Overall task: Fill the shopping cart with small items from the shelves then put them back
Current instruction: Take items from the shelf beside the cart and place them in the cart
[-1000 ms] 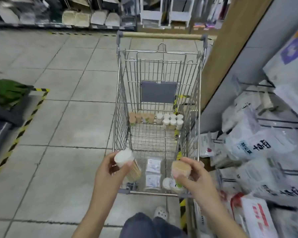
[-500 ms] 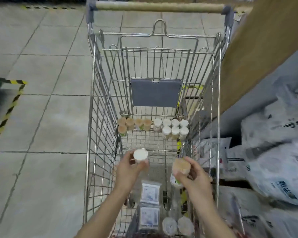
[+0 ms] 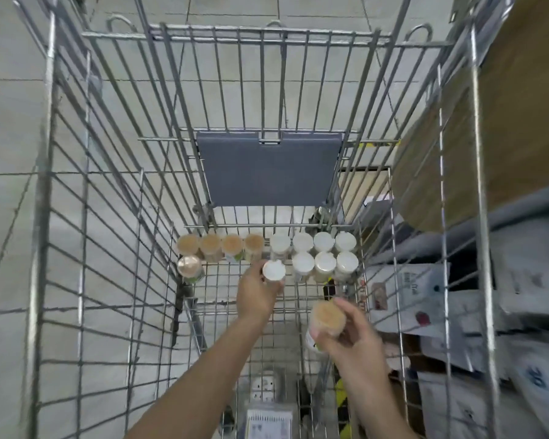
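Down in the far end of the shopping cart (image 3: 64, 198), seen from the head camera, small jars stand upright in neat rows against the back grille, below a grey flap (image 3: 268, 169). The tan-lidded jars (image 3: 221, 245) sit to the left, with one more (image 3: 189, 267) starting a second row; the white-lidded jars (image 3: 313, 251) fill two rows to the right, and the near row has a gap at its left end.

The left hand (image 3: 257, 293) is reaching into that gap. Its fingers are curled round a white-lidded jar (image 3: 274, 270), gripping the body below the lid, and the jar is at or just above the wire floor beside its neighbours; I cannot tell whether it has touched down. The right hand (image 3: 346, 337) hangs back, nearer the person, with its fingers wrapped round a tan-lidded jar (image 3: 327, 315) held well above the cart floor.

So the filling step looks to be under way, with the white jar about to close its row.

What could go wrong: the jars are packed touching, so a knuckle brushing them on the way out could topple several. The wire floor gives a narrow base poor footing, and a jar set across a gap may tilt. The tan jar belongs on the left, so the right arm may cross over the left and snag.

Blurred white packets (image 3: 520, 280) lie on shelving beyond the cart's right side.
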`<state>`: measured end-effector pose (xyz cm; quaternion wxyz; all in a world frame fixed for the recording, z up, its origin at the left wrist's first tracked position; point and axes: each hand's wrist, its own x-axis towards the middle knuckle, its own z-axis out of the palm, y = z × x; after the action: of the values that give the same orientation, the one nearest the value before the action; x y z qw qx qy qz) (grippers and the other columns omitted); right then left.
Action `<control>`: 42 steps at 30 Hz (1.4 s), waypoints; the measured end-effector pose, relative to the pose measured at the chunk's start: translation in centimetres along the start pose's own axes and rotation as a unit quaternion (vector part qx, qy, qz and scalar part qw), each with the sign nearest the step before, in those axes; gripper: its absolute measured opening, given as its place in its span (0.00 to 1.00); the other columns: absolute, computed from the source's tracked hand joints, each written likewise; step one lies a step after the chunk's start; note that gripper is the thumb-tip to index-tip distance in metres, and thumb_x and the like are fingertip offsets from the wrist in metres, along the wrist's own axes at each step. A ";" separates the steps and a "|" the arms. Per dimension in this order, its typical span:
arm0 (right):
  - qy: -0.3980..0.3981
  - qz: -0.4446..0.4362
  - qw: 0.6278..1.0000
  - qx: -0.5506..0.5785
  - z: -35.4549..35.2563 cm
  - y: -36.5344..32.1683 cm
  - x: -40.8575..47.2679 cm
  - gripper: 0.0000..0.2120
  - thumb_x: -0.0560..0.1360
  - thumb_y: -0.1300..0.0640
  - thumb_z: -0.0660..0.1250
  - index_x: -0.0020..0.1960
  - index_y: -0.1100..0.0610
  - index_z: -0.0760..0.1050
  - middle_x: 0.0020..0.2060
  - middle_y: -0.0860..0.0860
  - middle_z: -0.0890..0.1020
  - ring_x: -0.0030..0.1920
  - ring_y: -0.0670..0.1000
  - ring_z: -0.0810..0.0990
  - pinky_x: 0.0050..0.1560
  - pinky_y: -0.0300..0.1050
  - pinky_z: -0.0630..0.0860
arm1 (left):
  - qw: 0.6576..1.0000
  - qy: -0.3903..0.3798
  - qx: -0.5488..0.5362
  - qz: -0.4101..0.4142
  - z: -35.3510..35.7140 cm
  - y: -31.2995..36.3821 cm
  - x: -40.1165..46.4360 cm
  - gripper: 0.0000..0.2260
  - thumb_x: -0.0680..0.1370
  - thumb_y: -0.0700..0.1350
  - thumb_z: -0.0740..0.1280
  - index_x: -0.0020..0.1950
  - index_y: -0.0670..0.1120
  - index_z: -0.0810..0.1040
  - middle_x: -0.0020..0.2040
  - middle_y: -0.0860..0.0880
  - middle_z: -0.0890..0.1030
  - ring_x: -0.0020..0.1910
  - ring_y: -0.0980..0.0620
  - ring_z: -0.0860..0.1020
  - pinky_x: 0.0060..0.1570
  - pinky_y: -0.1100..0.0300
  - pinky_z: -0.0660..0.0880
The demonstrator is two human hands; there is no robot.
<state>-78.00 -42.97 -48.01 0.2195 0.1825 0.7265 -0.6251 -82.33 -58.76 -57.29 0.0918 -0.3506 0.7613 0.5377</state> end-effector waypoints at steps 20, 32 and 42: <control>-0.059 0.013 0.997 -0.048 6.5 1.2 4.9 0.22 0.69 0.75 0.70 0.57 0.56 0.74 0.57 0.56 0.75 0.48 0.43 0.76 0.36 0.27 0.74 | 0.999 -0.031 0.036 -0.026 -5.8 -3.6 -0.8 0.18 0.77 0.44 0.67 0.67 0.48 0.70 0.56 0.51 0.79 0.54 0.54 0.77 0.52 0.59 0.73; -0.100 -0.069 0.973 -0.197 18.1 4.0 10.5 0.23 0.71 0.67 0.72 0.57 0.48 0.69 0.44 0.39 0.74 0.44 0.38 0.74 0.45 0.26 0.72 | 0.923 -0.088 0.371 -0.054 -8.1 -13.5 -5.3 0.33 0.79 0.48 0.60 0.78 0.46 0.45 0.79 0.49 0.45 0.75 0.50 0.55 0.68 0.58 0.64; -0.043 -0.095 0.961 -0.256 23.2 6.0 12.5 0.24 0.72 0.67 0.69 0.65 0.55 0.69 0.61 0.49 0.72 0.54 0.45 0.73 0.55 0.33 0.68 | 0.923 -0.073 0.378 -0.018 -8.0 -15.6 -5.5 0.33 0.80 0.51 0.58 0.78 0.48 0.43 0.78 0.51 0.40 0.76 0.51 0.50 0.73 0.60 0.56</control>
<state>-83.08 -65.13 -62.63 0.2298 0.0235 0.8658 -0.4439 -66.50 -66.20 -62.92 0.2828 -0.2633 0.8925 0.2327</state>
